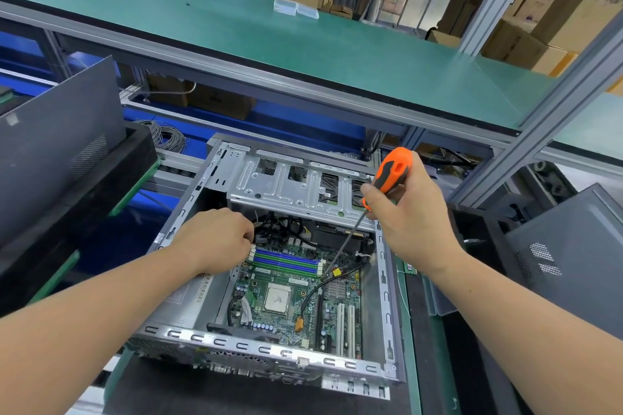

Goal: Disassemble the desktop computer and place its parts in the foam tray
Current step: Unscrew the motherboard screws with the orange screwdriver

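The open grey metal computer case [269, 280] lies on the tabletop [414, 330]. Over the case's green motherboard [290, 296], the left hand [215, 239] curls its fingers at the memory slots; what they pinch is hidden. The right hand [408, 212] grips an orange-handled screwdriver [391, 175], its tip on the motherboard.

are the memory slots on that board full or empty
Empty: the blue and green slots on the motherboard show bare, with no sticks standing in them.

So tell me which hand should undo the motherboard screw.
Right: the right hand already grips the screwdriver, tip down on the motherboard. The left hand is curled at the memory slots.
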